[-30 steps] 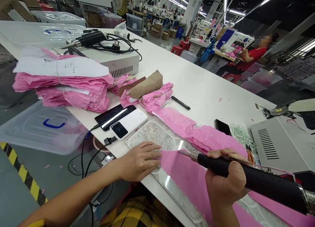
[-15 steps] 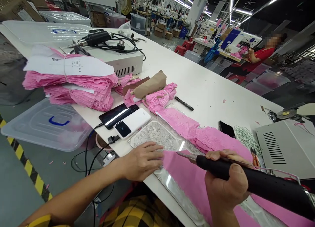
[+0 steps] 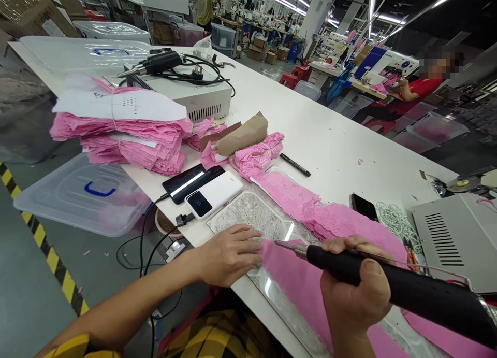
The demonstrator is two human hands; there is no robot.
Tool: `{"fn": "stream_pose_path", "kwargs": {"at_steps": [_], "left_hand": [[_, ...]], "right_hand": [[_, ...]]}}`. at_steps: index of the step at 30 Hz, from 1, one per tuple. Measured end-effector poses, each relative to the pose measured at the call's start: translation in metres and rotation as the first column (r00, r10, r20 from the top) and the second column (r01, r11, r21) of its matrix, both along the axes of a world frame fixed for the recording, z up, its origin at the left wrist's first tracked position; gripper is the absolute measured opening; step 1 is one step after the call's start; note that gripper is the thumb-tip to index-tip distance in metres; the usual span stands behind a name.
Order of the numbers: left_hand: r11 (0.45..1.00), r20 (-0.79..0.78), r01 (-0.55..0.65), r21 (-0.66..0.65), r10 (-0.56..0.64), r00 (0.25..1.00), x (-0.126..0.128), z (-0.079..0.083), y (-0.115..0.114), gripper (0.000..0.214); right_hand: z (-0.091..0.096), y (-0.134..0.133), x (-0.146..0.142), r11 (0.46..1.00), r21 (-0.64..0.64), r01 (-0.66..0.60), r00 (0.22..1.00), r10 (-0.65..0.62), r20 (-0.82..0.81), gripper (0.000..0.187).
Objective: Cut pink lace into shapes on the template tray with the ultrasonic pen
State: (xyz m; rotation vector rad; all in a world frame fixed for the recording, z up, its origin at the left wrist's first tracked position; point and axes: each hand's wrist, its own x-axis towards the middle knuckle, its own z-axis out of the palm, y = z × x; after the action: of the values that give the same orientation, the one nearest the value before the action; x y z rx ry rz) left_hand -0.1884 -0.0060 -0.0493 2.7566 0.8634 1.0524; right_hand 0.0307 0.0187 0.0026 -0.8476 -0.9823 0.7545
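Note:
My right hand (image 3: 355, 290) is wrapped round the thick black handle of an ultrasonic cutter (image 3: 363, 275). Its thin metal tip points left, at the upper edge of a flat pink fabric piece (image 3: 297, 285). My left hand (image 3: 235, 254) lies flat with fingers stretched out, fingertips at the left end of that fabric. Under both is a clear plate (image 3: 248, 215) with a greyish, scuffed surface. Just beyond, a layered strip of pink lace fabric (image 3: 337, 220) runs along the plate. Part of the flat piece is hidden behind my right hand.
A white power bank (image 3: 221, 189) and a phone (image 3: 190, 179) lie left of the plate. Tied pink bundles (image 3: 132, 135) stand at the table's left edge. A black marker (image 3: 295, 165), green cord (image 3: 396, 220) and a grey vented box (image 3: 452, 233) are further off. A person in red sits behind.
The whole view has shifted slightly, so the surroundings sit a little further right. The cutter's tip has moved slightly left towards my left hand. Both hands keep their pose.

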Motion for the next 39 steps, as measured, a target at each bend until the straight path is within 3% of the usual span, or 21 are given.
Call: {"fn": "stream_pose_path", "kwargs": {"at_steps": [6, 17, 20, 24, 30, 39], "left_hand": [[1.000, 0.022, -0.001, 0.012, 0.001, 1.000, 0.000, 0.000, 0.000, 0.016], [1.000, 0.014, 0.011, -0.007, -0.011, 1.000, -0.001, 0.003, 0.001, 0.018], [1.000, 0.008, 0.018, -0.011, -0.017, 1.000, -0.002, 0.004, 0.001, 0.021], [1.000, 0.018, 0.025, 0.005, -0.025, 1.000, -0.002, 0.005, 0.003, 0.024], [0.999, -0.026, 0.025, 0.042, -0.024, 0.999, 0.018, 0.012, 0.009, 0.024], [0.991, -0.292, 0.082, -0.103, -0.109, 0.950, 0.071, 0.013, 0.024, 0.039]], "right_hand": [[0.001, -0.002, -0.018, 0.997, 0.025, -0.068, 0.998, 0.068, -0.004, 0.011], [0.001, -0.002, -0.022, 0.996, 0.044, -0.080, 0.997, 0.079, 0.019, 0.009], [0.010, -0.001, -0.012, 1.000, 0.027, -0.014, 0.999, 0.016, -0.048, 0.011], [0.020, -0.004, 0.027, 0.985, 0.027, 0.169, 0.983, -0.167, -0.079, 0.012], [0.009, -0.015, 0.081, 0.912, 0.041, 0.407, 0.912, -0.404, -0.075, 0.011], [-0.002, -0.013, 0.070, 0.934, 0.055, 0.353, 0.931, -0.345, -0.122, 0.012]]}}
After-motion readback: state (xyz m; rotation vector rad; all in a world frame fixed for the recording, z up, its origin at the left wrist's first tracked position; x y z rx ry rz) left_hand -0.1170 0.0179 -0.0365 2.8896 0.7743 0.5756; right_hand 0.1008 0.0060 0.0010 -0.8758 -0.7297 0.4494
